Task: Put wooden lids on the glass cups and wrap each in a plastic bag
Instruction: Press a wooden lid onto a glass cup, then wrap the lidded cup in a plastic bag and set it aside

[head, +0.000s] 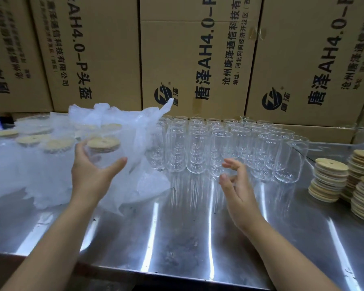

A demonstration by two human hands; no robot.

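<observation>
On steel bench [189,238], left side: left hand [88,175], grip wrapped around lidded glass cup [103,152], thumb on the near side, fingers behind the glass. Wooden lid [103,143] seated on cup rim. Cup held above the bench, against loose plastic bag [135,131] heaped behind and beside it. Further left: wrapped lidded cups [33,140] lying under plastic film. At centre: right hand [237,185], grip half open, fingers curled, holding nothing, just in front of empty glass cups [219,148] standing upright in rows. At right: stacks of wooden lids [330,179] on the bench. Behind: cardboard cartons [187,49] with printed lettering.
</observation>
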